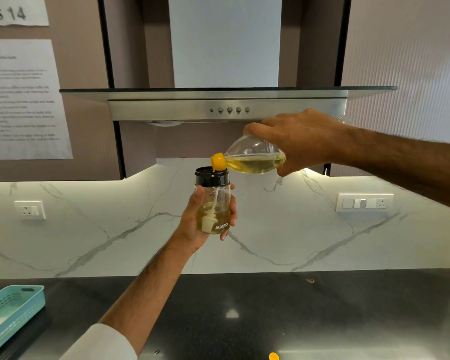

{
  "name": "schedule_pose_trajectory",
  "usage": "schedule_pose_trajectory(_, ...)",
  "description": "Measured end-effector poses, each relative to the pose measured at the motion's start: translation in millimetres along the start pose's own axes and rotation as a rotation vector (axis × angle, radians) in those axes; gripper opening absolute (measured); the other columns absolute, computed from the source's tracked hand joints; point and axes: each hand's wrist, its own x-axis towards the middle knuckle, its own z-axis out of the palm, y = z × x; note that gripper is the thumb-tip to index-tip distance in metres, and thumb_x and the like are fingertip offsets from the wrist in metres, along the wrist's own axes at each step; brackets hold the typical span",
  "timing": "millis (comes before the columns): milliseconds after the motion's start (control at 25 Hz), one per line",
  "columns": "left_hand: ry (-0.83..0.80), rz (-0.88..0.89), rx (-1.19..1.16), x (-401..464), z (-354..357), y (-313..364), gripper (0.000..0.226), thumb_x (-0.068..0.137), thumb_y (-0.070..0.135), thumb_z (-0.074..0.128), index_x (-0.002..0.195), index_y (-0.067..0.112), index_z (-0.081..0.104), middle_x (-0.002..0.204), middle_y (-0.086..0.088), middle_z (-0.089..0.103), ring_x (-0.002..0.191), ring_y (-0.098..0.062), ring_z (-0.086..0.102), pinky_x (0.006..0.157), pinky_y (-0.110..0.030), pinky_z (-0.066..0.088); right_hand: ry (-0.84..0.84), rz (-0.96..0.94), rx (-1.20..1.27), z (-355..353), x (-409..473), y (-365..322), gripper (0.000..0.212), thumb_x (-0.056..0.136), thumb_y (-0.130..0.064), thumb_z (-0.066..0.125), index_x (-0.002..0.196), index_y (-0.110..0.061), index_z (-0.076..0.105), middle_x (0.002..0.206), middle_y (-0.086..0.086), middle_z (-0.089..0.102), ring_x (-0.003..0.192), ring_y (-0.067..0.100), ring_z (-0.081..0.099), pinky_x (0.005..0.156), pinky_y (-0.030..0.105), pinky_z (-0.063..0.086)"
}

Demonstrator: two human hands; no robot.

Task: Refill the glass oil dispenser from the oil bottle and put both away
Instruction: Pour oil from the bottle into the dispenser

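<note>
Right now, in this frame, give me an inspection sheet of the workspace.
Surface: dark speckled countertop, marble backsplash behind.
Job's things: oil bottle tipped, its yellow spout over the black collar of the glass dispenser, which is upright and partly filled.
Clutter: teal basket at left edge; small yellow piece at bottom edge.
Hands: left hand fingers curled round the dispenser; right hand grips the bottle.
Cables: nothing seen.
Surroundings: range hood, wall sockets, switch panel, taped paper sheets.
</note>
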Motion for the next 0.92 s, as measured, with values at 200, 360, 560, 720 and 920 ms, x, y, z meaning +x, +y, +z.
schedule_pose_trajectory(200,0.006,-0.003,0.003,0.4,1.1,-0.4,0.067,0.066,0.072,0.079,0.111,0.021,0.075,0.087,-0.008,0.072,0.067,-0.022,0.071,0.046,-0.028,0.056,-0.008,-0.004,-0.004,0.0,-0.7,-0.1,0.106,0.069,-0.050,0.088,0.149,-0.030,0.022,0.141,0.003,0.055,0.113,0.024,0.061,0.071,0.033,0.057)
schedule_pose_trajectory(360,0.006,-0.004,0.004,0.8,1.7,-1.5,0.068,0.066,0.072,0.079,0.110,0.021,0.075,0.087,-0.008,0.072,0.067,-0.022,0.071,0.046,-0.029,0.056,-0.011,-0.003,0.005,-0.7,-1.7,-0.6,0.105,0.070,-0.049,0.088,0.150,-0.029,0.023,0.142,0.004,0.055,0.114,0.025,0.061,0.075,0.037,0.060)
schedule_pose_trajectory(560,0.002,-0.004,-0.002,0.4,2.2,-1.3,0.067,0.066,0.072,0.079,0.110,0.022,0.075,0.087,-0.008,0.073,0.067,-0.022,0.071,0.047,-0.029,0.057,-0.023,0.003,0.005,-1.9,-2.3,-0.5,0.105,0.070,-0.049,0.088,0.151,-0.029,0.024,0.143,0.004,0.054,0.116,0.025,0.060,0.076,0.035,0.058)
schedule_pose_trajectory(720,0.006,-0.002,0.002,-0.9,2.4,-2.0,0.067,0.067,0.072,0.079,0.110,0.021,0.074,0.087,-0.008,0.072,0.067,-0.022,0.071,0.047,-0.028,0.056,-0.022,-0.001,0.001,-2.8,-2.7,-1.2,0.104,0.071,-0.048,0.088,0.150,-0.028,0.024,0.142,0.004,0.054,0.115,0.025,0.060,0.075,0.035,0.060)
schedule_pose_trajectory(920,0.012,-0.007,0.005,-1.3,4.0,-1.2,0.067,0.065,0.072,0.080,0.109,0.022,0.075,0.087,-0.008,0.073,0.067,-0.022,0.071,0.047,-0.028,0.056,-0.020,0.002,0.002,-2.6,-2.2,-1.0,0.105,0.070,-0.049,0.088,0.150,-0.029,0.023,0.141,0.004,0.055,0.114,0.025,0.060,0.074,0.036,0.060)
